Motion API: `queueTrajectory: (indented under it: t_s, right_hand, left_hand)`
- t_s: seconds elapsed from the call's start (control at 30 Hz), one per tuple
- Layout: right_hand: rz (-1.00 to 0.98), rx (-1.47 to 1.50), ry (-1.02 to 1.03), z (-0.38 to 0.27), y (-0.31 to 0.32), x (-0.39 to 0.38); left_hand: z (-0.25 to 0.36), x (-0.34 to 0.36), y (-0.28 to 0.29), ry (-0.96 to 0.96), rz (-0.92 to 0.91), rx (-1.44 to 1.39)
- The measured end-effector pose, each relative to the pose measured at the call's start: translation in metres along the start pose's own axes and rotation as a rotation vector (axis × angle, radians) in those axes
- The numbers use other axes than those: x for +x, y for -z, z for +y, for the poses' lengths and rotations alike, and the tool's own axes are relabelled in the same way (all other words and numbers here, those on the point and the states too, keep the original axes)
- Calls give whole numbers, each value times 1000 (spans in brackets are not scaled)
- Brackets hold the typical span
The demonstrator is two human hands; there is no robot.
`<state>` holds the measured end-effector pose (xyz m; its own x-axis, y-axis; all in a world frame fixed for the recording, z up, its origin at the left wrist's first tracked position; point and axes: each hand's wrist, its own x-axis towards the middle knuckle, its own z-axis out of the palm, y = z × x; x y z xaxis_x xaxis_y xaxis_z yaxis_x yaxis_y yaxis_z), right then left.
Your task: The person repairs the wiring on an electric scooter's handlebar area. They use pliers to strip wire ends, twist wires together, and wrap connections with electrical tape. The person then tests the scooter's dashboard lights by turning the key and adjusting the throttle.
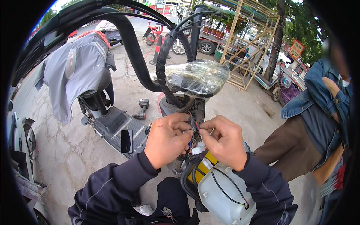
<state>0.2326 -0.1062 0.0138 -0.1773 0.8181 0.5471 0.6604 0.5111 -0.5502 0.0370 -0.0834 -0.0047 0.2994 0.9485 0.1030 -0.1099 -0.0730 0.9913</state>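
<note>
In the front column of an electric scooter [168,105], my left hand [169,138] and my right hand [224,140] both pinch thin coloured wires [195,125], their fingertips close together. A white plastic connector [198,149] hangs just below them among more wires. Under my right arm lies a whitish panel [219,193] with a black cable, beside a yellow part [191,176]. Above my hands are a plastic-wrapped dashboard [202,75] and braided cables [161,65] along the black handlebar [137,56].
On the footboard [112,123] lies a black phone [126,146]. A drill [141,109] rests on the pavement. A grey cover [75,67] drapes the seat. Another person [311,127] stands at the right. A wooden frame [238,45], cone [157,48] and parked bikes stand behind.
</note>
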Motion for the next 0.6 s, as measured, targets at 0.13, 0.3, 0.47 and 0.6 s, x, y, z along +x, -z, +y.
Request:
queueTrajectory:
  t_s: [0.13,0.3,0.47,0.6]
  right_hand:
    - [123,-163,364,1,-10,-3]
    - [107,-243,326,-1,-14,-6]
    - [110,-256,318,-5,-14,-7]
    - [139,-311,374,-8,-13,-8]
  left_hand:
    - [3,2,2,7,-30,6]
    - [5,4,7,49,-64,-78]
    - [8,5,8,68,-78,-67]
    - [8,5,8,58,-77,-49]
